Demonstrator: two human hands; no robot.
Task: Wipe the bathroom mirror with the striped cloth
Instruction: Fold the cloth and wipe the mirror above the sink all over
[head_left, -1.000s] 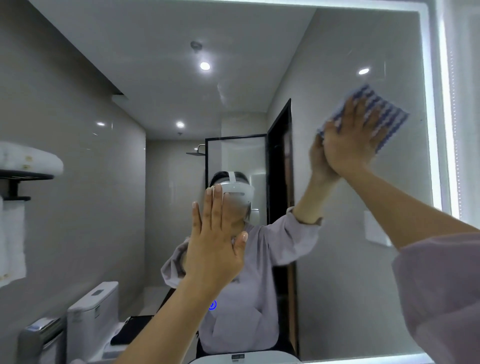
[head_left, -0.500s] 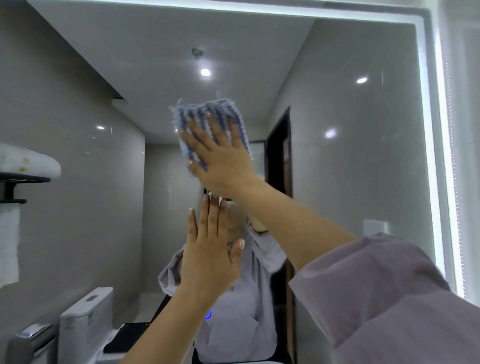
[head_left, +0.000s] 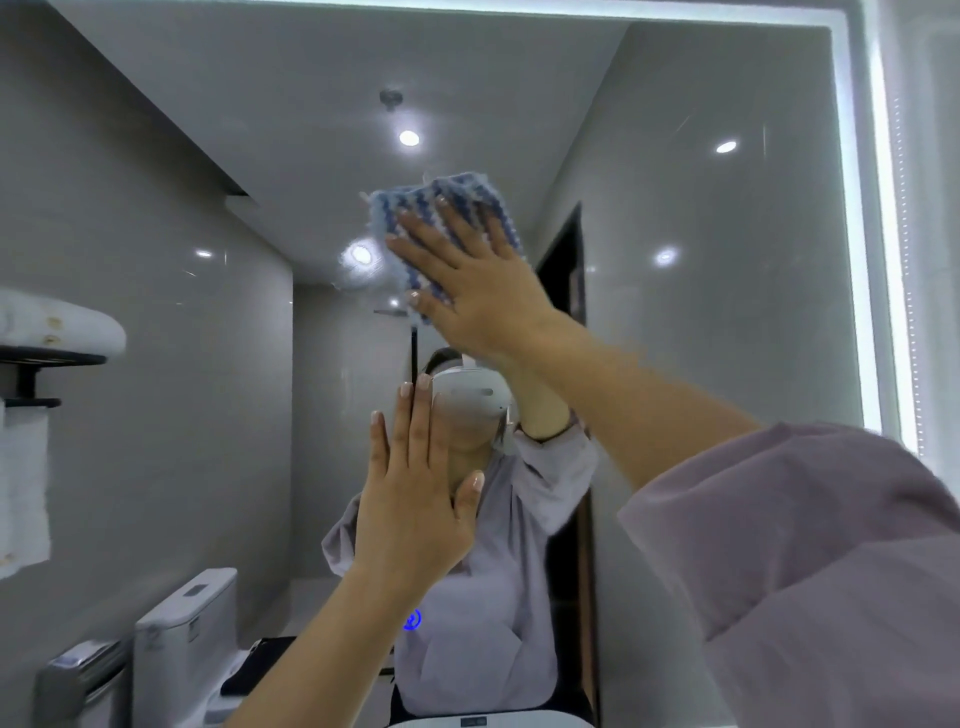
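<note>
R hand (head_left: 483, 291), fingers flat, presses striped cloth (head_left: 441, 218) on mirror (head_left: 727, 312); L hand (head_left: 415, 499) flat, fingers straight, against glass.

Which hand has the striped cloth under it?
The right hand, the higher one, presses the striped cloth against the mirror; the left hand, lower, has no cloth.

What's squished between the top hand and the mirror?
The striped cloth: in the head view, the right hand presses it flat on the mirror.

White toilet (head_left: 187, 639), folded towel (head_left: 57, 325), ceiling spotlight (head_left: 409, 137)
</note>
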